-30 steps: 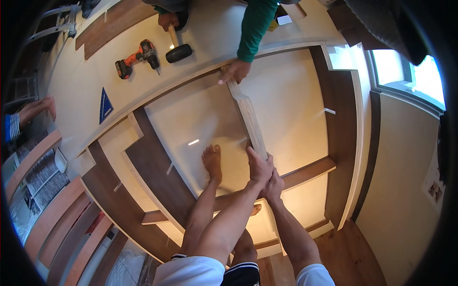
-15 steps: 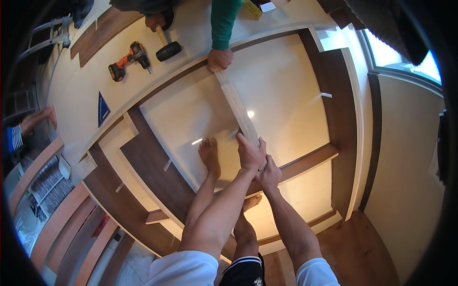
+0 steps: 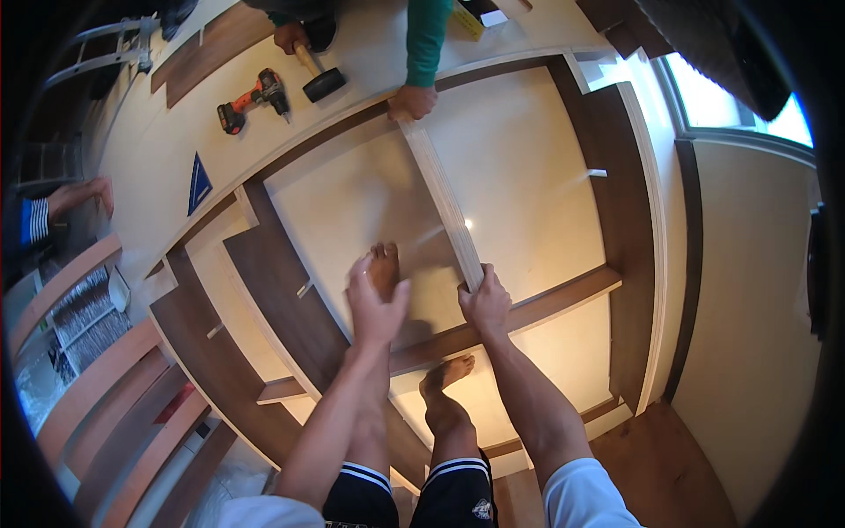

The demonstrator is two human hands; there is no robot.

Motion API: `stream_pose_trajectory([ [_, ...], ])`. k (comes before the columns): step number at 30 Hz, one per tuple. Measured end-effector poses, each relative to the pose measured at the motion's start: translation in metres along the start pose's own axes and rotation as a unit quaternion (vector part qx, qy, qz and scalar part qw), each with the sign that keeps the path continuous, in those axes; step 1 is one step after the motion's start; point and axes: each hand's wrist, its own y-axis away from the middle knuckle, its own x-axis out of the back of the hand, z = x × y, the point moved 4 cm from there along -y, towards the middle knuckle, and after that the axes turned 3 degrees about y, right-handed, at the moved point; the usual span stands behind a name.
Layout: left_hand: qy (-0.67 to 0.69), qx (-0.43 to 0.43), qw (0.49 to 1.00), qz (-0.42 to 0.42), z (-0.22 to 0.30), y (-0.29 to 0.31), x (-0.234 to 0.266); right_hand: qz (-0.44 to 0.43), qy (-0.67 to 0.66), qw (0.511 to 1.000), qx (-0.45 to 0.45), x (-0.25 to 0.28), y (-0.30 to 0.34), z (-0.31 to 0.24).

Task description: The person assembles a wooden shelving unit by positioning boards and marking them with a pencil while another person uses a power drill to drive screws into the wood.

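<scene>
My right hand is closed around the near end of a narrow, pale-edged wooden board. The board stands on edge inside a large dark-brown wooden frame, running from a co-worker's hand at the far rail to my grip. That hand, below a green sleeve, presses on the board's far end. My left hand is off the board, fingers apart and nothing in it, above the frame's left bay near my foot. A brown crosspiece lies just beyond my right wrist.
The co-worker's other hand holds a black-headed mallet. An orange and black cordless drill and a blue triangular square lie beyond the frame. Curved wooden slats are at left; a wall and window stand right.
My left hand has let go of the board and moved left, opening. My right hand stays on its near end. The board sits slightly more upright in view as the view shifts.
</scene>
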Motion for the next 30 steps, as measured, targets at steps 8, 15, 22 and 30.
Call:
stream_pose_trajectory([
  [8, -0.111, 0.252, 0.961, -0.035, -0.155, 0.221, 0.175, 0.010, 0.027, 0.999, -0.030, 0.009, 0.006, -0.005],
  [15, -0.017, 0.410, 0.911, -0.031, -0.104, 0.403, 0.228, 0.010, 0.029, 1.000, -0.003, 0.018, 0.013, -0.021],
  [22, 0.106, 0.390, 0.912, -0.068, 0.024, 0.410, 0.263, 0.078, 0.095, 0.992, 0.004, 0.054, -0.001, -0.042],
  [30, 0.093, 0.309, 0.870, -0.372, 0.085, 0.346, 0.311, 0.043, 0.083, 0.996, -0.005, 0.068, -0.034, -0.121],
])
